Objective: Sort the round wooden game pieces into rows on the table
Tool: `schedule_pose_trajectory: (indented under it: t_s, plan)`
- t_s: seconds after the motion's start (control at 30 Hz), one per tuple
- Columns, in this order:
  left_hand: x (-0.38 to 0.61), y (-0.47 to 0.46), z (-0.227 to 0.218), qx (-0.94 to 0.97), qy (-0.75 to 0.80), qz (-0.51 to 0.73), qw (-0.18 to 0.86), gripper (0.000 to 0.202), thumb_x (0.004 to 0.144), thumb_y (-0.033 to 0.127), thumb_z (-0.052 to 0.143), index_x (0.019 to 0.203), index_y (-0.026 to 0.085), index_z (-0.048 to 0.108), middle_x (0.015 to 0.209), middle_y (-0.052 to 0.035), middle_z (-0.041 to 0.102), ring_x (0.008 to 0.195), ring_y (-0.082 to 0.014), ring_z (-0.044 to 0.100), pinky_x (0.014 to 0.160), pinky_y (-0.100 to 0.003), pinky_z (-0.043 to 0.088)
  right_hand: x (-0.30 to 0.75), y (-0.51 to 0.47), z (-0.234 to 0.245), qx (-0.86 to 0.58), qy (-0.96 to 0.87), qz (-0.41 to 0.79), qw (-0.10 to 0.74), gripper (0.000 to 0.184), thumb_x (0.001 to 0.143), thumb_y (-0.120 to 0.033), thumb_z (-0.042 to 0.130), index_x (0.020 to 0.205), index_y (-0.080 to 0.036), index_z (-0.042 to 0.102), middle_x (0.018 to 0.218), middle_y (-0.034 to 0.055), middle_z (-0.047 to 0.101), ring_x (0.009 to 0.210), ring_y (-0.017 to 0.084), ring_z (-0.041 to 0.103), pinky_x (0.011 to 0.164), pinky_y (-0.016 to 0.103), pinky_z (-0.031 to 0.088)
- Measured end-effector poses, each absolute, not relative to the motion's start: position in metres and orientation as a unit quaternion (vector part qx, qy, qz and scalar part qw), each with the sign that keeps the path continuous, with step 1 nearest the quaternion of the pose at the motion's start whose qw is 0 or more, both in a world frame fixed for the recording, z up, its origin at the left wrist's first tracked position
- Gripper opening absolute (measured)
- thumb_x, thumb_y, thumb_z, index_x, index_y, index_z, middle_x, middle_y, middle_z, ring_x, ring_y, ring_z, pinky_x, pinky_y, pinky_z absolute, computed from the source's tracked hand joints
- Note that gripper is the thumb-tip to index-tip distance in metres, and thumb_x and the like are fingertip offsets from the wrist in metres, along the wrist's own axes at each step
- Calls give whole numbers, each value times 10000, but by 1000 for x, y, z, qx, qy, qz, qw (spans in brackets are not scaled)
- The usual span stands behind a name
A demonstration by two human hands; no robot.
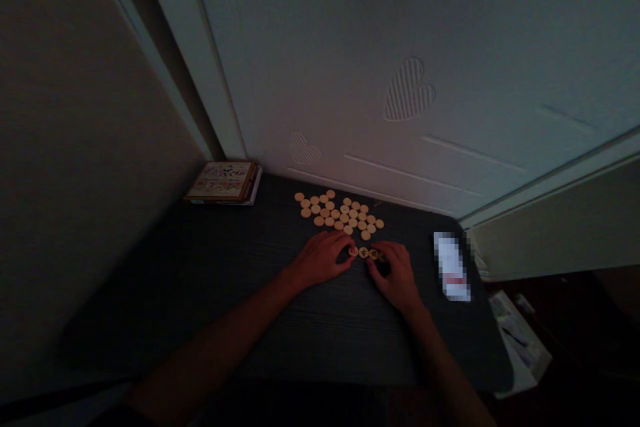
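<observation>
A dark table (310, 347) with rounded corners fills the lower part of the view, its far edge up against a pale panel (325, 67) that carries two raised, striped hearts, a larger one (410, 92) and a smaller one (304, 149), along with some raised lines. At the table's far left corner lies a small stack of books (223, 181), the top one with a patterned cover. Near the right edge lies an oblong, bright thing (451, 267), too coarsely blurred to make out. Beyond that edge and lower down is a white box (523, 347) with things in it that are too dim to name.

Toward the far side of the table, a loose spread of round wooden discs (344, 218) lies flat, many of them touching. Nearer the person, a short row of marked discs (364, 253) lies between the two hands, just apart from the spread; nothing stands between the hands and this row.

The left hand (326, 257) has its thumb and forefinger curved into a ring, pinching the end disc (353, 251) at the row's left. The right hand (396, 275) curls over the row's right end, thumb on the near side and fingers on the far side, partly covering the last disc (383, 257); whether it grips one or only touches them, I cannot tell.
</observation>
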State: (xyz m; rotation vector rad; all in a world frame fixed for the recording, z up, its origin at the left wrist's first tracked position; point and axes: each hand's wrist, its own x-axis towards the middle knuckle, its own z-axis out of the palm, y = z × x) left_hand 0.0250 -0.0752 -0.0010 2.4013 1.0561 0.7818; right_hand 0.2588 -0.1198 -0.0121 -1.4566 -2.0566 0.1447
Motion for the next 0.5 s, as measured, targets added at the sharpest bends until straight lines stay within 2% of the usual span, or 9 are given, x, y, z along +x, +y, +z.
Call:
schedule_pose_trajectory:
  t_s: [0.5]
  plan:
    - [25, -78, -1, 850, 387, 295, 203, 143, 902, 232, 598, 1043, 254, 604, 1103, -16, 667, 1062, -213, 625, 958, -365, 477, 255, -119, -14, -561, -757, 47, 331, 290, 942, -387, 605, 1194, -249, 644, 1129, 93, 670, 1070, 272, 596, 944, 453, 477]
